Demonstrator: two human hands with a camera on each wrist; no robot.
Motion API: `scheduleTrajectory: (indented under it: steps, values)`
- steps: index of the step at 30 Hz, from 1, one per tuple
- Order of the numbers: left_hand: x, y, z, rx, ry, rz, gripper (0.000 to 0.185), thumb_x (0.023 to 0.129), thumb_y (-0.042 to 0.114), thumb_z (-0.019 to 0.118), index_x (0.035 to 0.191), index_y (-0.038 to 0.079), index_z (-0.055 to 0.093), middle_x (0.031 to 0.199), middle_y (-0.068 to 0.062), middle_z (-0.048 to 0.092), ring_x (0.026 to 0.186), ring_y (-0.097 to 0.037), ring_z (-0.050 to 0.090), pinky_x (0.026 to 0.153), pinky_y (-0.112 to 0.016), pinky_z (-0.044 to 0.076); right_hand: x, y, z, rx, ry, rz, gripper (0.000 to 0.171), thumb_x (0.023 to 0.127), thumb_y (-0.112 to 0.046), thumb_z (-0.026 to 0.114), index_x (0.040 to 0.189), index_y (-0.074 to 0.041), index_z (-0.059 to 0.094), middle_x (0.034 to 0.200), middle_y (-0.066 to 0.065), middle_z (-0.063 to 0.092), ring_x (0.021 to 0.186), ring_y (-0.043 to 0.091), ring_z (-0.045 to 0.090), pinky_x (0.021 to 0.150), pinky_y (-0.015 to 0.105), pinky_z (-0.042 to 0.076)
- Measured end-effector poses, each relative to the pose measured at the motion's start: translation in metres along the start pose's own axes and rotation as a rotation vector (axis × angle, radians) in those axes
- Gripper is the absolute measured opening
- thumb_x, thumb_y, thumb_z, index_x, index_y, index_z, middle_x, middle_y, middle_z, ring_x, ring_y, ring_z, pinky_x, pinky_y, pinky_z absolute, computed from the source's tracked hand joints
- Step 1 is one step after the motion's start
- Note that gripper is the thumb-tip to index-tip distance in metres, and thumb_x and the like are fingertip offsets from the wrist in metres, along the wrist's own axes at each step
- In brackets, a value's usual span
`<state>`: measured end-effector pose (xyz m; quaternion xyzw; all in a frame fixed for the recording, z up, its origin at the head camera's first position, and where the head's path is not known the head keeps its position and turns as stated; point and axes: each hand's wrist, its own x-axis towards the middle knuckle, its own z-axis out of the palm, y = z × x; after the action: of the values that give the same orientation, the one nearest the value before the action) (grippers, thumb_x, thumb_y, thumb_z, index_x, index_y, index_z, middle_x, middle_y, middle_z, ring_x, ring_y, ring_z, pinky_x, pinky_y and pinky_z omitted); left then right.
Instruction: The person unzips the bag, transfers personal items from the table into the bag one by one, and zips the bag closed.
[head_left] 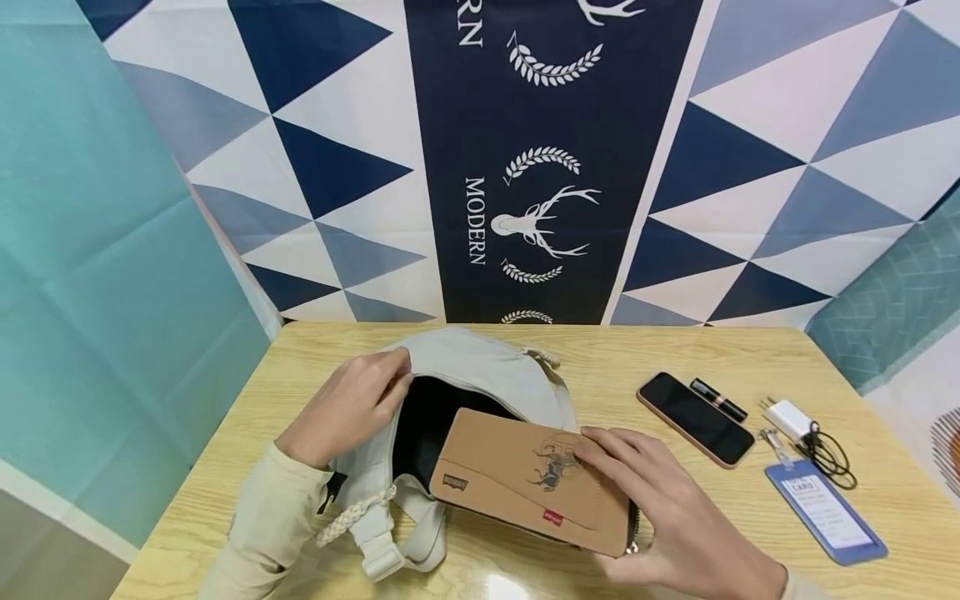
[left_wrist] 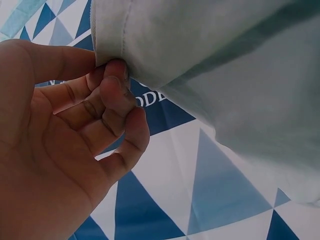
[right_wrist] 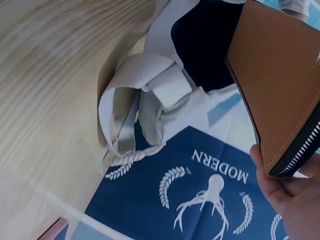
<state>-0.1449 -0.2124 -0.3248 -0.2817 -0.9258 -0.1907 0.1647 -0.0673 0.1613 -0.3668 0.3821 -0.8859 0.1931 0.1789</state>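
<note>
A pale grey fabric bag [head_left: 480, 358] lies on the table with its zipped mouth spread, showing a dark lining. At the mouth's left edge my left hand [head_left: 348, 408] pinches the cloth between thumb and fingers; the left wrist view shows this pinch on the bag's hem [left_wrist: 111, 35]. My right hand [head_left: 667, 508] grips a tan zip-around wallet [head_left: 517, 475] by its right end, fingers on top and thumb below. The wallet's left end overlaps the dark opening. In the right wrist view the wallet's zipper [right_wrist: 302, 150] runs along the edge by my fingers.
Right of the bag lie a phone [head_left: 697, 419], a small dark tube [head_left: 718, 400], a white charger [head_left: 789, 419] with a coiled black cable [head_left: 828, 458], and a blue card holder [head_left: 828, 512]. The bag's strap [head_left: 423, 533] and braided cord [head_left: 352, 517] trail toward the front.
</note>
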Motion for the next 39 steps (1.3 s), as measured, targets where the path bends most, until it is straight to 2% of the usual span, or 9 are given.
scheduleTrajectory:
  steps: [8, 11, 16, 20, 29, 39]
  values:
    - [0.001, 0.003, 0.003, -0.016, -0.010, 0.002, 0.020, 0.101, 0.010, 0.054, 0.082, 0.017, 0.051, 0.064, 0.009, 0.043, 0.052, -0.006, 0.039, 0.050, -0.025, 0.037, 0.021, -0.001, 0.020, -0.020, 0.105, -0.113, 0.085, 0.077, -0.060, 0.071, 0.144, -0.012, 0.051, 0.145, 0.007, 0.051, 0.125, 0.026, 0.049, 0.100, 0.040, 0.037]
    - [0.001, 0.003, 0.003, -0.013, -0.014, 0.001, 0.019, 0.101, 0.010, 0.053, 0.083, 0.017, 0.051, 0.064, 0.010, 0.043, 0.051, -0.005, 0.038, 0.050, -0.025, 0.036, 0.029, -0.002, 0.027, -0.034, 0.106, -0.103, 0.085, 0.076, -0.059, 0.072, 0.145, -0.013, 0.051, 0.143, 0.008, 0.052, 0.124, 0.027, 0.050, 0.098, 0.046, 0.040]
    - [0.000, 0.004, 0.004, -0.005, -0.016, 0.002, 0.019, 0.101, 0.011, 0.053, 0.084, 0.017, 0.052, 0.064, 0.010, 0.044, 0.052, -0.006, 0.039, 0.050, -0.025, 0.036, 0.039, 0.000, 0.038, -0.065, 0.117, -0.081, 0.088, 0.069, -0.049, 0.077, 0.143, -0.011, 0.052, 0.139, 0.013, 0.055, 0.121, 0.030, 0.051, 0.097, 0.053, 0.042]
    - [0.000, 0.004, 0.004, -0.003, -0.014, 0.002, 0.019, 0.101, 0.011, 0.054, 0.083, 0.017, 0.051, 0.064, 0.009, 0.043, 0.052, -0.006, 0.039, 0.051, -0.025, 0.036, 0.042, 0.000, 0.045, -0.066, 0.136, -0.073, 0.087, 0.065, -0.046, 0.078, 0.140, -0.009, 0.054, 0.136, 0.014, 0.056, 0.119, 0.030, 0.052, 0.096, 0.052, 0.042]
    - [0.001, 0.005, 0.006, 0.008, -0.023, 0.012, 0.018, 0.101, 0.011, 0.054, 0.084, 0.017, 0.052, 0.066, 0.010, 0.045, 0.054, -0.007, 0.041, 0.053, -0.026, 0.038, 0.056, -0.009, 0.065, -0.051, 0.143, -0.022, 0.086, 0.066, -0.050, 0.078, 0.135, -0.004, 0.057, 0.132, 0.017, 0.058, 0.117, 0.032, 0.053, 0.097, 0.052, 0.042]
    - [0.001, 0.006, 0.005, 0.004, -0.031, -0.002, 0.018, 0.101, 0.011, 0.054, 0.084, 0.017, 0.051, 0.065, 0.009, 0.044, 0.054, -0.007, 0.041, 0.053, -0.026, 0.038, 0.068, -0.016, 0.089, -0.032, 0.116, -0.024, 0.080, 0.066, -0.053, 0.077, 0.130, -0.008, 0.060, 0.128, 0.016, 0.059, 0.112, 0.029, 0.054, 0.098, 0.049, 0.042]
